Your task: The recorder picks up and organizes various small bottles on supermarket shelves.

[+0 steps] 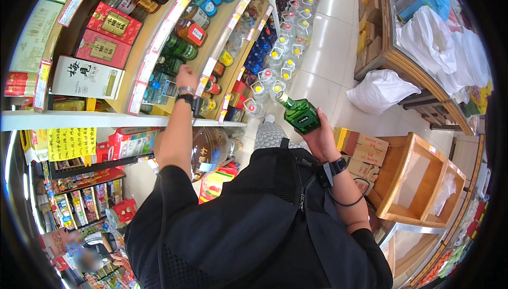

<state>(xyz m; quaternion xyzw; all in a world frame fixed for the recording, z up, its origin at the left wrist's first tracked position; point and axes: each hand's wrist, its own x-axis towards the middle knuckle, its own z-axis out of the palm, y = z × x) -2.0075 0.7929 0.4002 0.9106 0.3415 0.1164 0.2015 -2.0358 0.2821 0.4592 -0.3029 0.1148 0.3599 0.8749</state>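
Note:
My right hand (323,140) holds a square green glass bottle (302,116) with a pale cap and a dark label, tilted with its neck away from me over the aisle. My left hand (186,78) reaches into a liquor shelf (149,60), right by a dark green bottle (173,65). Its fingertips are partly hidden, so I cannot tell whether they grip that bottle. Another green bottle (183,47) lies just behind it, and clear bottles with blue labels (160,88) sit on the nearer side.
Large clear jugs (276,56) line the floor along the shelves. Boxed liquor (88,76) fills the shelf at left. A white sack (381,90) rests on the floor at right, near a wooden display rack (401,178) and cardboard cartons (367,150). People (99,245) are at the lower left.

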